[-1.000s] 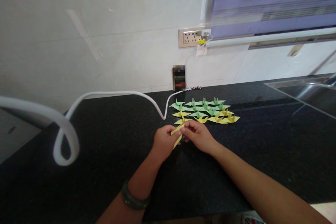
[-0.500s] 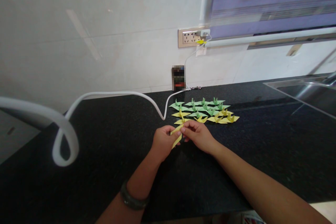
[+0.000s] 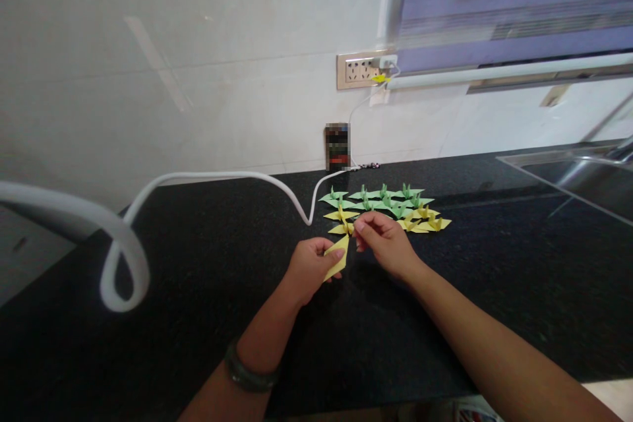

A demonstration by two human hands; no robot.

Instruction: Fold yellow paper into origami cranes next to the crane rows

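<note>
My left hand (image 3: pixel 312 268) pinches a folded piece of yellow paper (image 3: pixel 337 258) between thumb and fingers, low over the dark counter. To its right, my right hand (image 3: pixel 388 242) is closed, thumb against the curled index finger. Its fingertips are a little apart from the paper's upper corner, and whatever they may hold is hidden. Just beyond both hands stand rows of folded paper cranes: several green cranes (image 3: pixel 383 194) behind and several yellow cranes (image 3: pixel 434 223) in front. The right hand covers part of the front rows.
A thick white flexible arm (image 3: pixel 247 175) loops across the left side and reaches the back of the black counter (image 3: pixel 198 316). Against the wall leans a blurred dark device (image 3: pixel 337 147), below a socket panel (image 3: pixel 352 71) with a charger plugged in. At right is a metal sink (image 3: pixel 588 175).
My right hand has moved slightly right, away from the yellow paper it was touching, and now covers more cranes. The left hand keeps its hold, with more of the paper's face showing.
</note>
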